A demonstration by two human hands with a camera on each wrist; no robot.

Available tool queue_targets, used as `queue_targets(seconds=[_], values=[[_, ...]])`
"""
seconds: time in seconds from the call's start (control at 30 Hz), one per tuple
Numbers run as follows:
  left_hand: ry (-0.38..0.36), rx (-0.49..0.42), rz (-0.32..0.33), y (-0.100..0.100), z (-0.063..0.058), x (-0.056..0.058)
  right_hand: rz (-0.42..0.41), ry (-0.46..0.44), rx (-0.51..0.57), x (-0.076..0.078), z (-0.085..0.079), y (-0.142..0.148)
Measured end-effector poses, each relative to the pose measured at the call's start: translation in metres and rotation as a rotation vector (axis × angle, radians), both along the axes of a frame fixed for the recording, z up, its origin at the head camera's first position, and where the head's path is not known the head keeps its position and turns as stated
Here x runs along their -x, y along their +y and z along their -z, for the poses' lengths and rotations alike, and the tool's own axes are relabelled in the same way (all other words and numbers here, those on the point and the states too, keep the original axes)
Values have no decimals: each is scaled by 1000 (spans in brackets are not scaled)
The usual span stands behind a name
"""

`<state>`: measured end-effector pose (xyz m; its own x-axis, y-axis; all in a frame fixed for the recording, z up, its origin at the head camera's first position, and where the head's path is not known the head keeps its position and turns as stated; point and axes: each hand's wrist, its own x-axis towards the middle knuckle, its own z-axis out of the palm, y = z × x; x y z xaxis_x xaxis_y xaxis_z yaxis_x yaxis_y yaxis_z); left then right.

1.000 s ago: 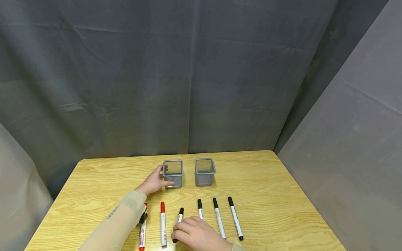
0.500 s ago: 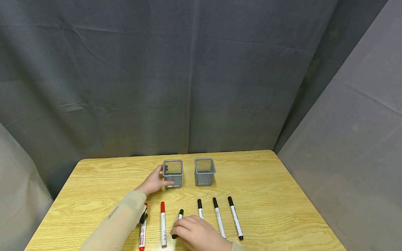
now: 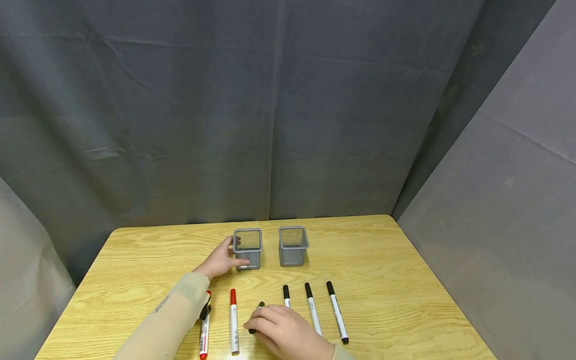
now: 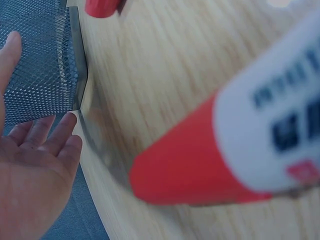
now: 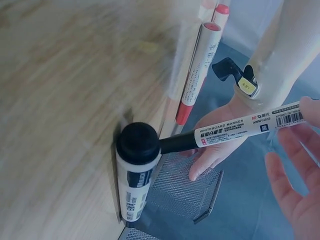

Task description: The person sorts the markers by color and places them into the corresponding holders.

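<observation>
On the table's far half, my left hand (image 3: 219, 260) holds a grey mesh pen holder (image 3: 254, 259), thumb across its front and fingers at its left side. My right hand (image 3: 288, 330) is near the front edge, pinching a black-capped whiteboard marker (image 5: 230, 131) by its tail end between thumb and fingers. In the right wrist view this marker points its cap toward the left hand's holder. Most of its barrel is hidden behind the fingers in the head view. Another black-capped marker (image 3: 287, 294) lies partly covered by the right hand.
A second mesh pen holder (image 3: 292, 256) stands to the right of the held one. Two red-capped markers (image 3: 234, 320) lie on the left, one partly under the left forearm. Two more black-capped markers (image 3: 337, 315) lie right of my right hand. A grey curtain (image 3: 270, 125) hangs behind the table (image 3: 382, 280).
The marker in my right hand has changed its tilt, its lower end shifting up and away from the front edge. The right hand has shifted slightly; the left hand and pen holder stay put.
</observation>
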<state>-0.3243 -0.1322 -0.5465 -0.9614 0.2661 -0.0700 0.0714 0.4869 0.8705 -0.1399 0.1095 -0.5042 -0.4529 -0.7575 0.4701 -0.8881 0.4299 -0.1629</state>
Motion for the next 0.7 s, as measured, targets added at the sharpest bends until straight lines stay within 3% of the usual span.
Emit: queue_targets(seconds=[0.27,0.7], values=[[-1,0,-2,1,0,0,21,-22,55,1,-2,2],[-11,-21,4,3,-7,-5,86,37,95,3,-5,3]])
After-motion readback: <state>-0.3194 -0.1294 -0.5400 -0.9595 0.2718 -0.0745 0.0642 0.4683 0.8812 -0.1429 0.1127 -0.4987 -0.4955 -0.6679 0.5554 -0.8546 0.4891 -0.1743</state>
